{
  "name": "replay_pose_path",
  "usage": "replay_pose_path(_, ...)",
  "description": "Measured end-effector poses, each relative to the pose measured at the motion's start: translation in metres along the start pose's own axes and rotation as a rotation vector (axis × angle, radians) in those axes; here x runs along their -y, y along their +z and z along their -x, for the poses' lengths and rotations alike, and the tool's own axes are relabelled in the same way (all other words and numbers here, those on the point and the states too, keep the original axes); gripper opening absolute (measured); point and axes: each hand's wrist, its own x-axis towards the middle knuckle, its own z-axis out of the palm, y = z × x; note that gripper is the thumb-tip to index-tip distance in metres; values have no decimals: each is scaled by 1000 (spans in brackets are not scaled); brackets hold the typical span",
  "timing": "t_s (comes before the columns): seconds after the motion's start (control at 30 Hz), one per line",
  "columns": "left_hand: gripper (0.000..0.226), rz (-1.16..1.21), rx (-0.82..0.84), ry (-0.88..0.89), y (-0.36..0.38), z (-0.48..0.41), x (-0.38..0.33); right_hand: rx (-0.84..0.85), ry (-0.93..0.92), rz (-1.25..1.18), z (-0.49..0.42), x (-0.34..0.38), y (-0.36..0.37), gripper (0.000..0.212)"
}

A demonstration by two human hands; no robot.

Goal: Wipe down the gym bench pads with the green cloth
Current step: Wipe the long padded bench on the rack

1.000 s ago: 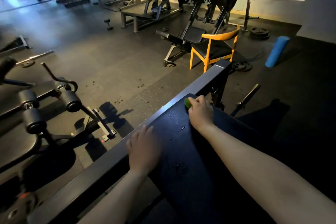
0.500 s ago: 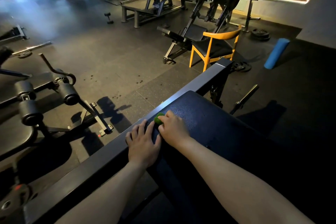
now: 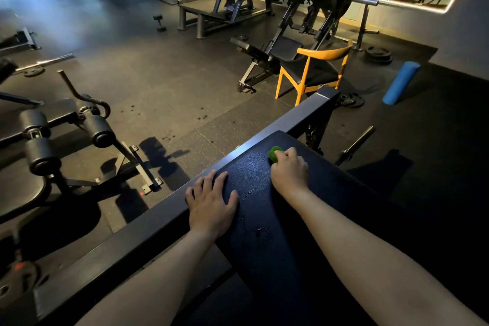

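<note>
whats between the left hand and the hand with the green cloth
Head view: only bench pad with a few small droplets lies between the left hand and the right hand gripping the green cloth.

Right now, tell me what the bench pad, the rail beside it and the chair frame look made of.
Bench pad: likely vinyl, pebbled dark sheen with beaded droplets.
Rail: apparently painted metal, square-edged, matte grey.
Chair frame: probably wood, orange-yellow finish.
</note>
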Motion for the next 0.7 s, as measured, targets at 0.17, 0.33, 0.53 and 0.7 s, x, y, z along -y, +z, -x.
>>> replay_pose_path(0.17,79,16,-1,7,0,0,4,97,-180,-56,38,42,4,28)
replay_pose_path(0.33,76,29,-20,13,1,1,3,186,-234,-166,53,56,-1,36)
replay_pose_path(0.53,69,37,-16,17,0,0,5,-9,-33,-89,12,11,-15,42)
replay_pose_path(0.7,68,66,-17,17,1,-2,4,9,17,-53,18,6,-4,38)
